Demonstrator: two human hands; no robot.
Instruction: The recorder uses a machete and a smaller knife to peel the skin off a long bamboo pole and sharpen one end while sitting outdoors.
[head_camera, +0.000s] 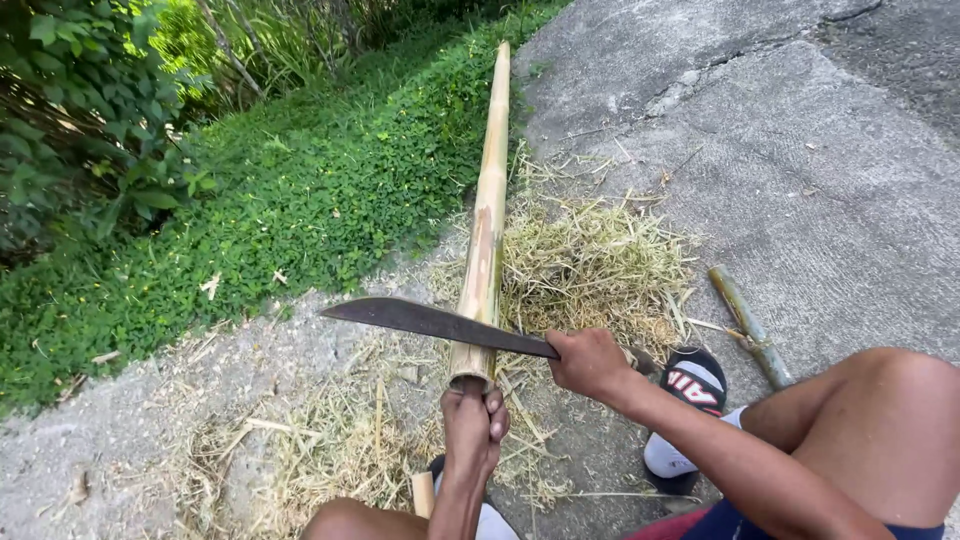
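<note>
Near: left hand (473, 425) wrapped shut around the cut end of the pole (487, 235), fingers curled tight just under the rim. Right hand (588, 362) clenched on the handle of the blade (435, 323), fist closed. Blade lying crosswise over the pole, edge touching it just above the left hand. Main hazard: too little gap between edge and left fingers; a slip along the smooth skin, or a glancing stroke toward the body, likely to carry steel into the knuckles. Bare knees on either side, also inside any downward follow-through. Foot in a sandal (690, 385) just beside the right fist, exposed to a dropped or deflected blade. Loose shavings (590, 262) spread over the concrete (800, 180) beneath and around the pole: poor footing, and a rolling surface apt to let the pole twist in the grip mid-stroke. Short offcut (748, 325) to the right, well apart, a trip point only. Farther: pole running away along the edge of the grass (300, 200), far end unsupported and unrestrained, so free to swing or lift under a hard stroke. Bushes (80, 120) beyond, clear of the work.
</note>
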